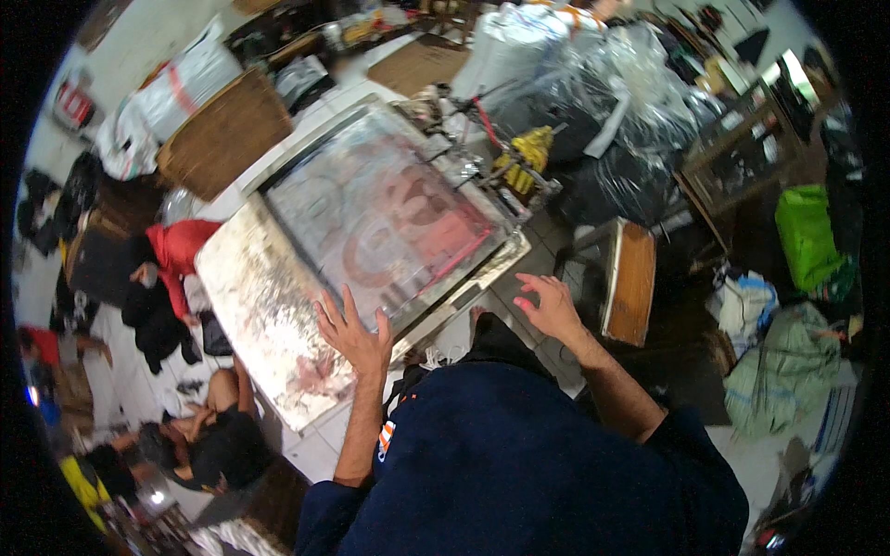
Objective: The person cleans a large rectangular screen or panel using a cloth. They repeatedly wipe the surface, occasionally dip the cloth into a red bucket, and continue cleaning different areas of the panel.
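Before me stands a worn, stained work table (254, 278) with a framed printing screen (348, 187) over its top. The screen's mesh is smeared with grey, red and dark ink, and a rounded design shows through it. My left hand (358, 337), fingers spread and holding nothing, is over the table by the screen's near left corner; I cannot tell whether it touches. Off the table's near right corner is my right hand (553, 306), empty, with its fingers bent and apart. A metal clamp assembly (480, 167) with a yellow cloth (525, 156) sits along the screen's right side.
A stool with a brown top (629, 285) stands to my right. Plastic-wrapped bundles (619, 118) and a white sack (511, 45) are piled beyond the table. At left are a person in red (181, 254) and a seated person in black (229, 445).
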Tool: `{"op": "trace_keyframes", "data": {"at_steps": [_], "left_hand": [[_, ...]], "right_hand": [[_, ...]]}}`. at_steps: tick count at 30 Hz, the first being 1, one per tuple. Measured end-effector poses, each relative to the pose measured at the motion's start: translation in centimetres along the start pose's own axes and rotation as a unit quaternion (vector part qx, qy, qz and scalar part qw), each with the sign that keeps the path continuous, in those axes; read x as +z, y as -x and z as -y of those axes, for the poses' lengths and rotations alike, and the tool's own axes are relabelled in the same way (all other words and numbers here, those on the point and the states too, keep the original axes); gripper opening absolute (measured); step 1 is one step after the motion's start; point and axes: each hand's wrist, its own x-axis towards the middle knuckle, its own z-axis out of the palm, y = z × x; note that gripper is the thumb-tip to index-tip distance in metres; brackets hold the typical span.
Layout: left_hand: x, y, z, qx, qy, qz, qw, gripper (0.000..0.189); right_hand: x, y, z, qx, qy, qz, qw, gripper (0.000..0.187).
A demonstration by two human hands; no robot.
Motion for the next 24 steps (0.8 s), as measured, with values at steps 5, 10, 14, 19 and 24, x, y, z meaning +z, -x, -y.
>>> {"op": "trace_keyframes", "data": {"at_steps": [5,10,14,19,24], "left_hand": [[3.6,-3.0,-6.6,0.103,-0.01,0.068,0.992,0.078],[9.5,-7.0,-15.9,0.193,-0.022,0.152,0.969,0.082],[18.6,-10.9,-25.6,0.215,-0.026,0.183,0.959,0.078],[34.2,-16.7,-36.3,0.156,0.054,0.213,0.963,0.076],[40.6,-20.0,-38.9,0.031,0.119,0.198,0.972,0.025]], "right_hand": [[-3.0,0.6,-9.5,0.126,0.002,-0.108,0.986,0.049],[-4.3,-4.3,-20.6,0.194,-0.009,-0.171,0.966,0.055],[-3.2,-12.3,-31.3,0.256,-0.076,-0.134,0.954,0.063],[2.6,-23.3,-45.7,0.295,-0.115,0.062,0.947,0.081],[11.0,-31.8,-57.7,0.191,-0.13,0.134,0.964,0.09]]}}
